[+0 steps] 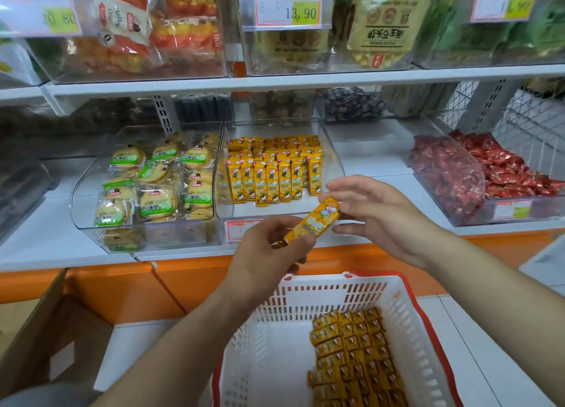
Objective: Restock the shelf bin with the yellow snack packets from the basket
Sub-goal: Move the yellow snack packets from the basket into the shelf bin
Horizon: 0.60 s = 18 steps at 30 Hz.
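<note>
Head view: left hand point(269, 249) grips a yellow packet point(315, 220) above the basket point(336, 284) — right hand point(379, 214) open at its top end. Best stood upright in the bin point(332, 159), beside the front row point(272, 182).

Price tag point(287, 4) on clear upper bin, high above right hand point(376, 214): "13.90" on yellow patch, rest blurred; tag point(39, 12) far up-left of left hand point(269, 250): only "80" legible; yellow packets point(272, 177) in shelf bin point(333, 162) just beyond both hands: "乐吧" down each front; cookie packs point(159, 174) up-left of left hand: green band ending "薄脆"; held packet point(315, 220) in left hand: print blurred; label point(238, 229) on bin front beside left hand: unreadable
</note>
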Available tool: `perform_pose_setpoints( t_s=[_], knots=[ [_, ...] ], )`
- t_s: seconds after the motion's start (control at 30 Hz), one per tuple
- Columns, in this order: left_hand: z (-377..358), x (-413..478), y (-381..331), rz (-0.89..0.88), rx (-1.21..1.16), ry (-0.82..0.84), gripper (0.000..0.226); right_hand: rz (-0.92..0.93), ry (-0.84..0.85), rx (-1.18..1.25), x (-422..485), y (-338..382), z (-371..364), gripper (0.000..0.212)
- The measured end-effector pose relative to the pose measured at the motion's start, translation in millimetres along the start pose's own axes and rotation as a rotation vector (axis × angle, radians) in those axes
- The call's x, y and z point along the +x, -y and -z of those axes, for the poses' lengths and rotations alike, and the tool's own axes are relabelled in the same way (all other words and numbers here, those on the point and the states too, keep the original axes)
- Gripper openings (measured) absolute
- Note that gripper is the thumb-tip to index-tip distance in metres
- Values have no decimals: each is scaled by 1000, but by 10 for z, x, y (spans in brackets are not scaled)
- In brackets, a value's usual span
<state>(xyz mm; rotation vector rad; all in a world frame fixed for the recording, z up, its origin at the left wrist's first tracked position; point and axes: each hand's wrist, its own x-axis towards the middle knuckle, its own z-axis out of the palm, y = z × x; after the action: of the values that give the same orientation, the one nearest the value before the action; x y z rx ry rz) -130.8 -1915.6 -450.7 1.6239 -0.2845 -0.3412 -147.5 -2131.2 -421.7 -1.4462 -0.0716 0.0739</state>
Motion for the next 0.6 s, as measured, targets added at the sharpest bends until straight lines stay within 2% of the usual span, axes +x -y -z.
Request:
perform_pose_setpoints(
  t_s=[0.2, 0.33, 0.47, 0.6],
  knots=[
    [-21, 6, -34, -16, 26, -86, 26, -29, -90, -90, 33, -80, -57, 33],
    [-28, 60, -70, -54, 135, -118, 24, -63, -128, -73, 91, -60, -43, 52],
    [40, 273, -168, -58, 296, -67, 27, 7, -155, -180, 189, -35, 52, 33],
    [138, 808, -237, -138, 525, -127, 23, 151, -250, -448, 300, -33, 210, 40]
  ],
)
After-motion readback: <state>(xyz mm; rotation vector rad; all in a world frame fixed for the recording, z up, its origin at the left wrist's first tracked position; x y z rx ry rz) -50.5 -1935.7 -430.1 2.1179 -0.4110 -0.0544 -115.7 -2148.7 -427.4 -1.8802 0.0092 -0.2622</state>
